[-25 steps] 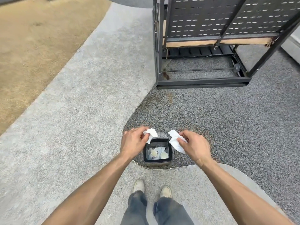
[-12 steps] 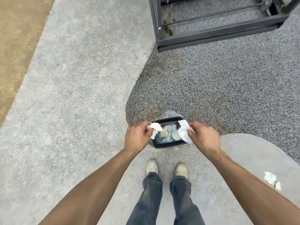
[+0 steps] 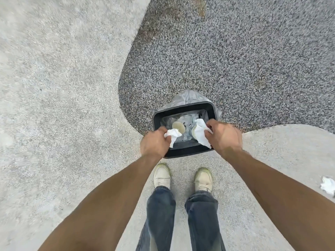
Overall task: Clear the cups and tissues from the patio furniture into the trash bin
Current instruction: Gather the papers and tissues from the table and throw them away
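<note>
Head view: both hands (image 3: 190,140) grip tissues (image 3: 200,135) (crumpled) over trash bin (image 3: 181,108).

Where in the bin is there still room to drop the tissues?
Bare liner shows along the trash bin far rim. The middle is crowded with cups. The left hand and right hand with their tissues cover the near side.

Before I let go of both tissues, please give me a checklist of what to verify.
1. Left hand grips crumpled white tissue: ok.
2. Right hand grips second white tissue: ok.
3. Both tissues over black rectangular trash bin: ok.
4. Bin opening uncovered, paper cups already inside: ok.
5. No litter left nearby: not ok, a white scrap lies on the pavement at right.
6. Patio furniture cleared: cannot tell.
</note>
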`<state>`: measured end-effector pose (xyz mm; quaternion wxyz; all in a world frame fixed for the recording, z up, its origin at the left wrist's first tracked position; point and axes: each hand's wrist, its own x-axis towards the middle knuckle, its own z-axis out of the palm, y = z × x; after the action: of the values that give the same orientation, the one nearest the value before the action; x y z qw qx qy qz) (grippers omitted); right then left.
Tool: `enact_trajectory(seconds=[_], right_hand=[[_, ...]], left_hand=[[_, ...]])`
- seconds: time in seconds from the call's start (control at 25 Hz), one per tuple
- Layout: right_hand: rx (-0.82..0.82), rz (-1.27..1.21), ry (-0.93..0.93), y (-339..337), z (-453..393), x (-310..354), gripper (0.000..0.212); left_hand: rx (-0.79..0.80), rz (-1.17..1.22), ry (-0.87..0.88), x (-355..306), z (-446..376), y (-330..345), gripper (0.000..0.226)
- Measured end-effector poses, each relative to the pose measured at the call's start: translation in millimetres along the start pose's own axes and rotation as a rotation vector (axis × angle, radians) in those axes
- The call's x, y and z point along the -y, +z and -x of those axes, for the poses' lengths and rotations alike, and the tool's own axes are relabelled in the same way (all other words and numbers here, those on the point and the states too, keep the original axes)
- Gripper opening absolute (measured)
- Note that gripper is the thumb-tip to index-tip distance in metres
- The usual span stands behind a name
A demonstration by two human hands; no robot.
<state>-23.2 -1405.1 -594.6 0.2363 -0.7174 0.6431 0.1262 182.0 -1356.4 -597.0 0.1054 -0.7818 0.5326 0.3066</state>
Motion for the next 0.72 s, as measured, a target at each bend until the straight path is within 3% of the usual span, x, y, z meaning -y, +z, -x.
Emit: enact_trajectory(seconds=[0.16,0.28,0.4,0.72], right_hand=[[0.024,0.012,-0.02,38.1,-23.3,0.7,0.018],[0.082,0.013,-0.021,42.0,-24.8,2.9,0.029],[0.095,-0.001,-0.022,28.5,-20.2,3.5,0.041],[0.001,-0.053,-0.086,-39.9,16.1,16.1,0.044]], left_hand=[[-0.005,-0.008,-0.043,-4.0,-29.9,34.0,0.031],[0.005,-0.011,-0.055,-6.4,-35.3,40.1,0.033],[0.013,-0.004,-0.054,-6.9,-32.8,31.0,0.034],[0.004,0.044,0.017,-10.6,-1.0,-33.4,0.032]])
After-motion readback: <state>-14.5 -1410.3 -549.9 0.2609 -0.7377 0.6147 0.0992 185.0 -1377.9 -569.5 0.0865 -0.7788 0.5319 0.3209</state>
